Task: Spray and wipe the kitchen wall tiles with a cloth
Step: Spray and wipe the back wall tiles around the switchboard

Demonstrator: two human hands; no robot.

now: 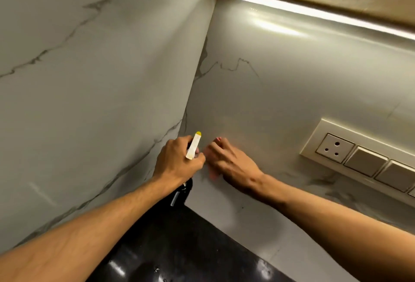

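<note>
L grip (pixel 179 160) closed round spray bottle (pixel 193 145); aim nozzle at wall tiles (pixel 292 84) nr corner. R grip (pixel 229 160) flat, fingers straight, pressing pink cloth (pixel 213 174): wipe w/ overlapping strokes, keep spray off socket panel (pixel 359 160).

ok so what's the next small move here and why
Probably slide the right hand rightward along the wall tile, away from the corner: it presses flat on a pink cloth barely showing under it, while the left hand grips the spray bottle close beside it, blocking the other side.
</note>
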